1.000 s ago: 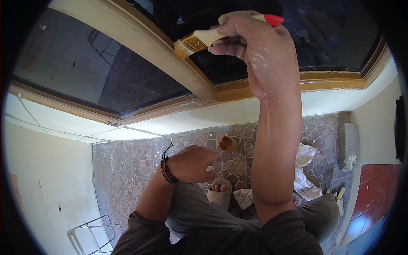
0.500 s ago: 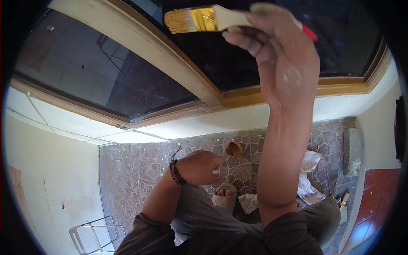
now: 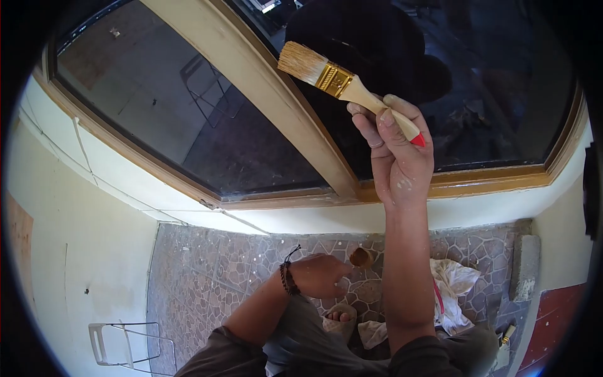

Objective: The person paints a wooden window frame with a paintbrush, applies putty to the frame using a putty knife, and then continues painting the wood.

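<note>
right hand (image 3: 397, 157) pinches the brush (image 3: 344, 84), bristles angled up-left just beside the mullion (image 3: 276, 94), left hand (image 3: 321, 275) loosely curled on the knee

text: none legible | labels: none | paintbrush (image 3: 342, 81) ferrule: no readable marking

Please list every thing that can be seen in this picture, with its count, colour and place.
paintbrush: 1, pale handle with red tip, in right hand near window
window frame: 1, tan and brown, upper part
floor: 1, grey stone pattern, below
small cup: 1, brown, on floor by left hand
rags: several, white, floor at right
wire rack: 1, white, lower left
bracelet: 1, dark, left wrist
left hand: resting on knee
right hand: raised, gripping brush
</note>
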`<state>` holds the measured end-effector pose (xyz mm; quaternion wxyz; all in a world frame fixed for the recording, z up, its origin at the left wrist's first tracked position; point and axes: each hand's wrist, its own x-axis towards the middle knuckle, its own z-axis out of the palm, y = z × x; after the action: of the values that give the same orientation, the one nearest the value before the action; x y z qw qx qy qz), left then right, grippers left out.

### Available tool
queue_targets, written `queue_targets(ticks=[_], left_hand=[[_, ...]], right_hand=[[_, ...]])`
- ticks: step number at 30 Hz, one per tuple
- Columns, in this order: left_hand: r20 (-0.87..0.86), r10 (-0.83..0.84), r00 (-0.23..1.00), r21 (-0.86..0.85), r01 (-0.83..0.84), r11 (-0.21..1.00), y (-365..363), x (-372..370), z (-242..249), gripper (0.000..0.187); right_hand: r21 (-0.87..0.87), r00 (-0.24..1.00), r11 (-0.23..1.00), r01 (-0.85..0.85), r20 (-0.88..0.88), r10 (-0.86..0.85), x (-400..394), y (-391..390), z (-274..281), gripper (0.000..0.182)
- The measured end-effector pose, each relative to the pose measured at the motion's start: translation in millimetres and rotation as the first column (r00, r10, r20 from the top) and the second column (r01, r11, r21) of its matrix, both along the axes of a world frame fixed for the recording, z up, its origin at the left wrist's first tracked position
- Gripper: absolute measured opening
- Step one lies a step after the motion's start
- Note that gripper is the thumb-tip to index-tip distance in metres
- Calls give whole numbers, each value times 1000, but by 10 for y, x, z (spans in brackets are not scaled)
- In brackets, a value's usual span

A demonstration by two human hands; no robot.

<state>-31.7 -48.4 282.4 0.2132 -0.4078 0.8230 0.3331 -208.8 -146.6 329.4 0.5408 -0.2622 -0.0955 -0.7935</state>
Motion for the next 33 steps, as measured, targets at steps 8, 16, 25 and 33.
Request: queue_targets(ticks=[8,16,25,33], left_hand=[[6,-20,1000,2,20,1000,-26,-28,2,40],[-7,-9,1000,10,9,1000,-57,-35,-72,41],[38,-33,999,38,32,999,-109,-82,-76,41],[34,-40,999,37,39,999,-116,-78,-106,41]], right_hand=[[46,1000,999,22,-16,-21,87,-38,-25,23],[80,990,995,56,-137,-44,45,-36,-85,22],[112,989,993,38,-146,-21,-18,-27,-101,21],[116,963,989,92,-265,-59,-84,-40,-166,20]])
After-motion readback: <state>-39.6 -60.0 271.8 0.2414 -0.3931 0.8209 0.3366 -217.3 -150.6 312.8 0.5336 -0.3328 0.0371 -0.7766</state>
